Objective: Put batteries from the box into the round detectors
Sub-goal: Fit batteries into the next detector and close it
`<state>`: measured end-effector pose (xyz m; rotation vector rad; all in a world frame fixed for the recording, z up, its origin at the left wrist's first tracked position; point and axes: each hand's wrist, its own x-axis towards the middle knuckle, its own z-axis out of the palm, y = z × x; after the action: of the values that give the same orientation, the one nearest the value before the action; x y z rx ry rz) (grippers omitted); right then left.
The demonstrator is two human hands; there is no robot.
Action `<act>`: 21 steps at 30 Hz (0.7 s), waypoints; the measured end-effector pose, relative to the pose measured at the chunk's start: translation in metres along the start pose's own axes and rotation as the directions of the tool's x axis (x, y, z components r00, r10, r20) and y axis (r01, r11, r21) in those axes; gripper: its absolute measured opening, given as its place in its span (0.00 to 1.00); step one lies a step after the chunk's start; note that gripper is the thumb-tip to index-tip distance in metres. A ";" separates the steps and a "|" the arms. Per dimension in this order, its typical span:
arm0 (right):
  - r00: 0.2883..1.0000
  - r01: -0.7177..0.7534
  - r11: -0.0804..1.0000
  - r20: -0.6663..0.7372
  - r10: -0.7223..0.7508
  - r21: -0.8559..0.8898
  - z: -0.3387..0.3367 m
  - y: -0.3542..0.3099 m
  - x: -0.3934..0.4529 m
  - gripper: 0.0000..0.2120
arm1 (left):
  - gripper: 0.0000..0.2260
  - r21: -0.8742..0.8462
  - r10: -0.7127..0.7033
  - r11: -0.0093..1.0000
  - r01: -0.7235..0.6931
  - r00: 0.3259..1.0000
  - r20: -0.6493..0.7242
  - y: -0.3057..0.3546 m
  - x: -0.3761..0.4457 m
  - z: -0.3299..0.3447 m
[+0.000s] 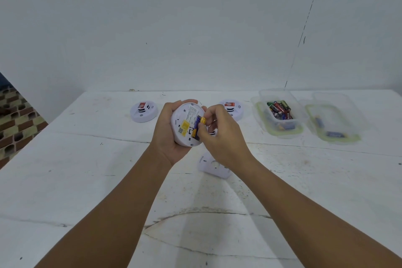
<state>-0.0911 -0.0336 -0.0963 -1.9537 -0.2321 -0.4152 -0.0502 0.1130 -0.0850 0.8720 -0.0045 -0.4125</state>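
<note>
Left hand (167,128) cradles upturned detector (185,124); right hand (219,135) pinches battery (201,123) at compartment.

Soft even light, faint shadows, mild blur, wide-angle edge bending.

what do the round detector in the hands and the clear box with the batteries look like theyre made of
The round white detector, gripped by the left hand, looks like matte moulded plastic: an even white shell with a sunken battery bay. The clear battery box looks like thin see-through plastic, since the batteries show through its walls; its pale green rim may be a softer seal, though that is uncertain.
</note>
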 end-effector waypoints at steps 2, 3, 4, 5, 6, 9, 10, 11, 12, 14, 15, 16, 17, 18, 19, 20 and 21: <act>1.000 -0.001 1.000 -0.018 0.002 0.008 0.001 0.000 0.000 0.07 | 0.16 -0.009 -0.002 1.000 0.001 1.000 -0.009 0.000 0.001 0.000; 1.000 0.003 1.000 -0.031 -0.003 0.010 0.001 -0.001 0.000 0.07 | 0.16 -0.015 0.001 1.000 -0.001 1.000 -0.013 0.000 0.001 0.000; 0.999 0.012 1.000 -0.042 -0.012 0.015 0.001 -0.002 0.000 0.07 | 0.16 -0.021 0.002 1.000 -0.003 1.000 -0.015 0.000 0.002 0.000; 0.999 0.019 1.000 -0.048 -0.019 0.017 0.001 -0.002 -0.001 0.07 | 0.17 -0.025 0.003 1.000 -0.004 1.000 -0.014 -0.002 0.002 0.000; 0.999 0.021 1.000 -0.048 -0.020 0.023 0.001 -0.003 -0.002 0.07 | 0.17 -0.025 0.003 1.000 -0.003 1.000 -0.012 -0.003 0.001 0.001; 0.997 -0.009 0.993 -0.070 0.017 0.116 0.000 -0.006 -0.007 0.08 | 0.16 -0.014 0.003 1.000 -0.003 1.000 -0.026 -0.004 0.001 0.000; 0.992 -0.028 0.984 -0.117 0.049 0.178 -0.001 -0.008 -0.007 0.08 | 0.16 -0.021 0.005 1.000 -0.006 1.000 -0.028 -0.005 0.001 -0.001; 0.979 -0.053 0.967 -0.179 0.099 0.248 -0.004 -0.010 -0.005 0.09 | 0.16 -0.028 0.009 1.000 -0.010 0.999 -0.030 -0.006 0.001 -0.003; 0.959 -0.085 0.945 -0.231 0.163 0.314 -0.008 -0.012 -0.002 0.09 | 0.15 -0.032 0.017 0.999 -0.018 0.999 -0.031 -0.006 0.002 -0.004; 0.937 -0.169 0.911 -0.226 0.267 0.376 -0.016 -0.012 0.004 0.09 | 0.16 -0.039 0.031 0.999 -0.032 0.999 -0.022 -0.006 0.002 -0.006; 0.944 -0.205 0.917 -0.179 0.277 0.342 -0.019 -0.012 0.005 0.08 | 0.16 -0.043 0.031 0.999 -0.032 0.999 -0.016 -0.006 0.002 -0.006; 0.957 -0.224 0.937 -0.119 0.263 0.270 -0.018 -0.010 0.005 0.07 | 0.16 -0.048 0.030 0.998 -0.030 1.000 -0.009 -0.006 0.002 -0.006; 0.970 -0.222 0.957 -0.058 0.237 0.186 -0.016 -0.008 0.003 0.07 | 0.16 -0.049 0.024 0.998 -0.025 1.000 -0.004 -0.006 0.002 -0.005; 0.977 -0.210 0.971 -0.009 0.212 0.117 -0.014 -0.007 0.001 0.07 | 0.16 -0.047 0.017 0.999 -0.017 1.000 -0.002 -0.007 0.003 -0.003; 0.980 -0.201 0.976 0.028 0.199 0.083 -0.011 -0.006 -0.001 0.07 | 0.16 -0.043 0.008 0.999 -0.008 1.000 0.004 -0.007 0.002 -0.001; 0.979 -0.202 0.976 0.056 0.198 0.078 -0.009 -0.006 -0.003 0.07 | 0.15 -0.039 0.000 0.999 0.000 1.000 0.013 -0.008 0.002 0.001; 0.977 -0.205 0.974 0.082 0.198 0.094 -0.007 -0.006 -0.005 0.06 | 0.14 -0.036 -0.008 0.999 0.008 1.000 0.023 -0.008 0.001 0.003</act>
<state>-0.0989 -0.0375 -0.0902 -1.8719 -0.0975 -0.1964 -0.0522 0.1057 -0.0897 0.8316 -0.0146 -0.4289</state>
